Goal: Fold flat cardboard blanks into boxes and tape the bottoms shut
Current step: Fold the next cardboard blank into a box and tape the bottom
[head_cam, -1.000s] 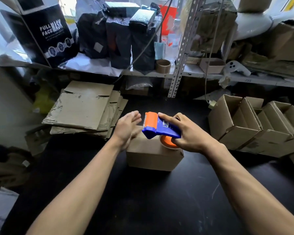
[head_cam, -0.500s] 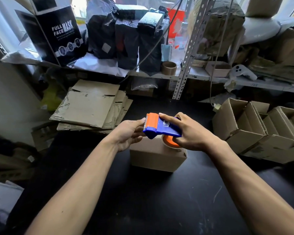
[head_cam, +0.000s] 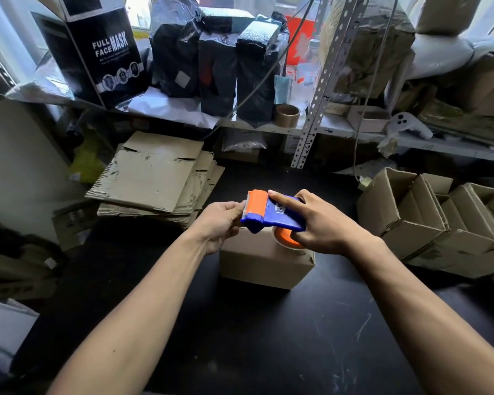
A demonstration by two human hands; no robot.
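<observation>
Black and scuffed with pale scratches, the tabletop fills the near ground, both bare forearms reaching across it. At its middle sits a small closed cardboard box. Just above the box the right hand grips a blue and orange tape dispenser, fingers curled over its top, the orange roll touching or just over the box's upper face. The left hand meets the dispenser's serrated left end, its fingertips pinched there; what they hold is too small to tell. Farther left lies a stack of flat cardboard blanks; to the right, well apart, stand folded open boxes. Beyond, a cluttered metal shelf carries a black "FULL FACE MASK" carton, dark wrapped parcels and a brown tape roll.
</observation>
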